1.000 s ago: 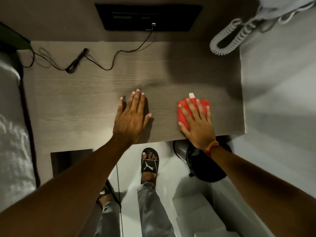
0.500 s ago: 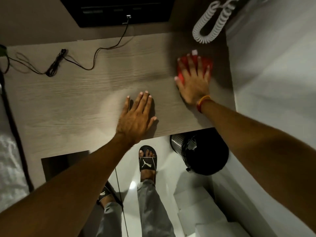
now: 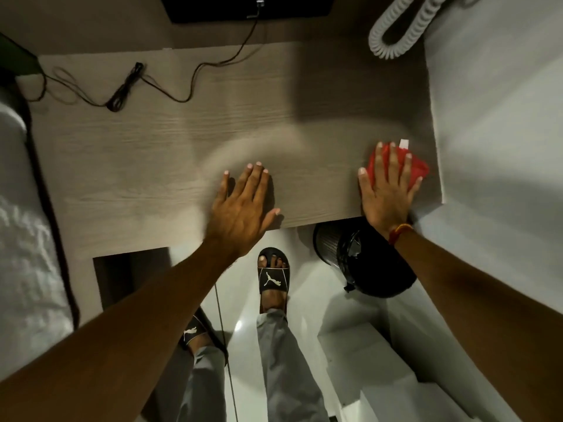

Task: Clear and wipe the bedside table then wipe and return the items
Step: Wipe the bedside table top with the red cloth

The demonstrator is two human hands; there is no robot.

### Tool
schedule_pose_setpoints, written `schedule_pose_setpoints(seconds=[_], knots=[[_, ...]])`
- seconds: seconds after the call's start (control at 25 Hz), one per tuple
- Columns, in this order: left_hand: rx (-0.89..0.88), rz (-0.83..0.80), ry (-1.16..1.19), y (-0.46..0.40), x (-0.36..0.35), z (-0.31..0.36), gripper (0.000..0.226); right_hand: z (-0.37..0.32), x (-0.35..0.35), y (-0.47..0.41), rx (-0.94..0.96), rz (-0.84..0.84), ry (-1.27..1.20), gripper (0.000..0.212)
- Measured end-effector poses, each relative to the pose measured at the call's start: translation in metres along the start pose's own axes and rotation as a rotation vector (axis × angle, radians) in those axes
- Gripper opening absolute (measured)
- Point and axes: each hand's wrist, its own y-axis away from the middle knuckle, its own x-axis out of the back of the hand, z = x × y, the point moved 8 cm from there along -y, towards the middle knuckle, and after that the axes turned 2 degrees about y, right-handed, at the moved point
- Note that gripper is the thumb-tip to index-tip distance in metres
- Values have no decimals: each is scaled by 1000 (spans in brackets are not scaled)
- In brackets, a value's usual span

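The wooden bedside table (image 3: 146, 153) fills the upper middle of the head view. My right hand (image 3: 388, 190) lies flat with spread fingers on a red cloth (image 3: 416, 167) near the table's front right corner, pressing it to the wood. Most of the cloth is hidden under the palm; a small white tag sticks out at its far edge. My left hand (image 3: 243, 202) rests flat on the tabletop near the front edge, fingers apart, holding nothing.
A black cable (image 3: 128, 86) runs across the back of the table to a dark wall panel (image 3: 243, 7). A white coiled phone cord (image 3: 402, 28) hangs at the back right. A black waste bin (image 3: 365, 263) stands under the front right corner. Bedding (image 3: 21, 239) lies left.
My right hand has dragged the red cloth from the back right of the table toward the front right corner. The left hand has stayed flat near the front edge.
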Motion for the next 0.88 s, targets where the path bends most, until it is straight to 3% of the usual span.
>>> schedule_pose_setpoints(seconds=[0.36, 0.48, 0.68, 0.88], knots=[[170, 40, 27, 81, -3, -94, 66, -233, -56, 124, 500, -22, 81, 66], [227, 65, 74, 111, 7, -130, 66, -261, -64, 138, 463, -51, 48, 64], [305, 69, 121, 147, 47, -176, 67, -275, -19, 143, 526, -48, 133, 64], [403, 244, 155, 175, 138, -241, 66, -391, 44, 158, 652, -83, -155, 66]])
